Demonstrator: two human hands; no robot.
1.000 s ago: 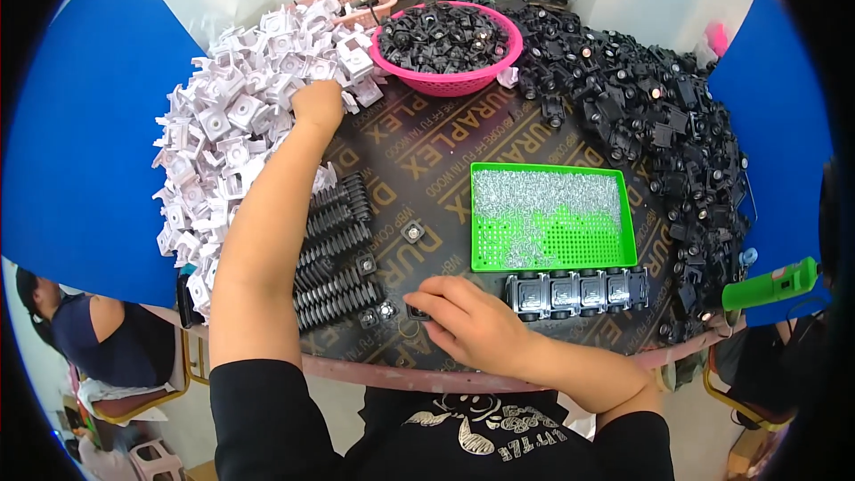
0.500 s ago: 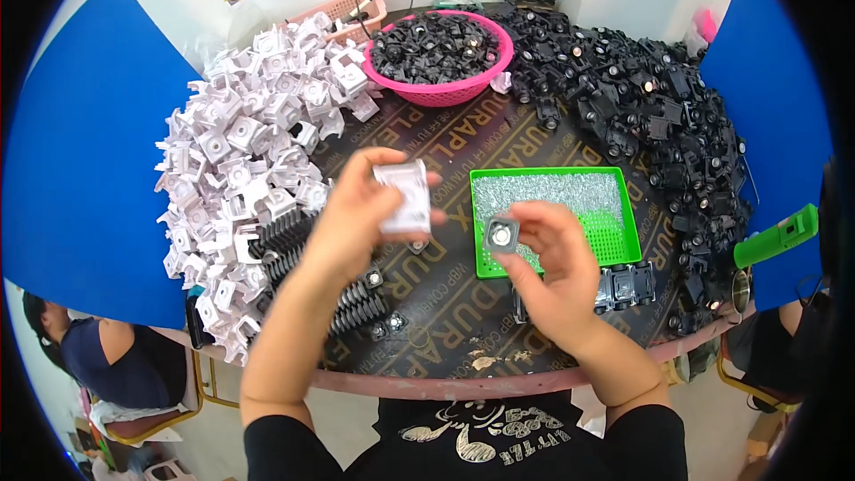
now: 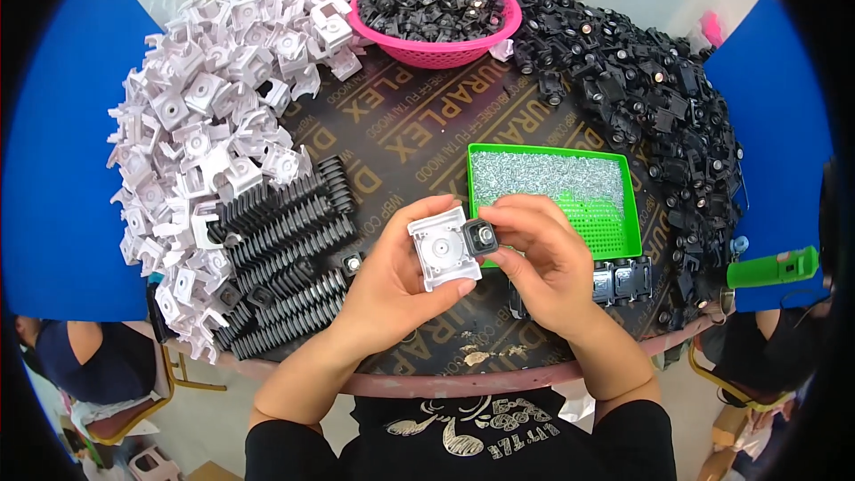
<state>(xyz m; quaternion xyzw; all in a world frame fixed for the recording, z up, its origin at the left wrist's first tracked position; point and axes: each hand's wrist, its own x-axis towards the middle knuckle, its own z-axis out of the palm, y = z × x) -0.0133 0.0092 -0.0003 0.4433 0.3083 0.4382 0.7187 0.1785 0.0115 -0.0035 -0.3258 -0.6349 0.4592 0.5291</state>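
Observation:
My left hand (image 3: 378,289) holds a white plastic housing (image 3: 429,269), its open side with a round boss facing up. The thumb lies along the near edge and the fingers wrap the far side. Between the fingertips of my right hand (image 3: 557,272) is a small black square part (image 3: 480,237) with a shiny round centre. This part sits against the right edge of the housing; whether it is seated in it I cannot tell. Just behind my right hand lies a green tray (image 3: 633,205) of small silvery pieces, partly hidden by the fingers.
White housings (image 3: 205,138) are heaped at the left, beside rows of black ribbed pieces (image 3: 289,249). A pink basket (image 3: 436,56) of black parts stands at the back. More black parts (image 3: 637,80) pile up at the right, near a green-handled tool (image 3: 771,267). Black units (image 3: 623,283) line up by the tray.
My hands have come together: the left moved right and turned the housing open side up, while the right brought the black part against it. The view has shifted slightly.

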